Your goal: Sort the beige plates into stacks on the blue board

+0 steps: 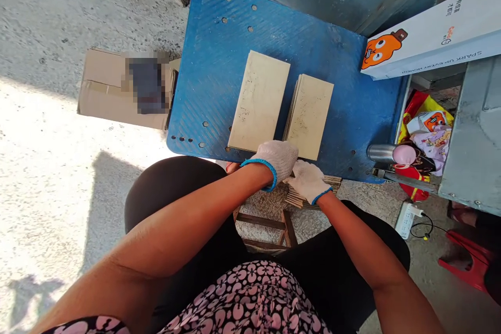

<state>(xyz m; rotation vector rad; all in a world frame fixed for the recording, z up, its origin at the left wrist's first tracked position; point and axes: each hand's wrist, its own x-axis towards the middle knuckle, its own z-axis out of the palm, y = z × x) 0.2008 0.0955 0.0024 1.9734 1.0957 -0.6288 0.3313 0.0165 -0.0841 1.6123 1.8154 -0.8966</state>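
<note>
Both gloved hands down at the near edge of the blue board (219, 62), left hand (277, 159) closed over the near end of the pale slab (260, 99), right hand (307, 180) seemingly gripping thin sheets (332, 182) below the stack (311, 115).

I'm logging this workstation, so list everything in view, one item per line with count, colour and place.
blue board: one, blue, centre, serving as work surface
left stack of sheets: one, cream, on the board
right stack of sheets: one, cream, on the board beside the first
thin sheets below the board edge: a bundle, tan, under the right hand
cardboard box: one, brown, flattened on the floor at left
printed carton: one, white with an orange cartoon figure, upper right
metal flask: one, silver, right of the board
power strip: one, white, on the floor at right
left hand: white glove, blue cuff, at the near ends of the stacks
right hand: white glove, blue cuff, on the thin sheets
</note>
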